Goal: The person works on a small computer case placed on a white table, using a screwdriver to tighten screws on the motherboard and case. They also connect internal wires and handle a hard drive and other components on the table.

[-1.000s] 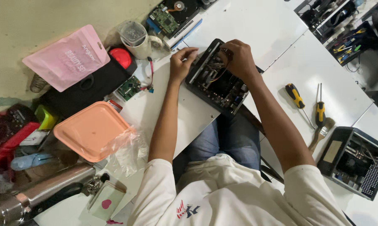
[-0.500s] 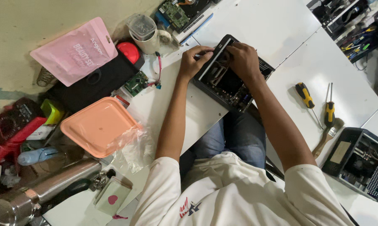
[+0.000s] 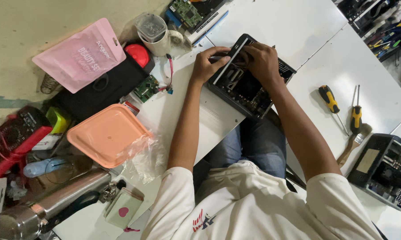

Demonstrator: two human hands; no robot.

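Black opened electronics chassis (image 3: 247,82) worked by 2 hands at the white surface (image 3: 298,26) edge.
Left hand (image 3: 208,65) fingers curl around its near rim; right hand (image 3: 261,62) fingers press inside, grip unclear. 2 yellow-handled screwdrivers (image 3: 342,109) lie well apart.

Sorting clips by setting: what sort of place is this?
Probably an electronics repair bench: an opened black device under both hands, screwdrivers on the white table, and a loose circuit board nearby.
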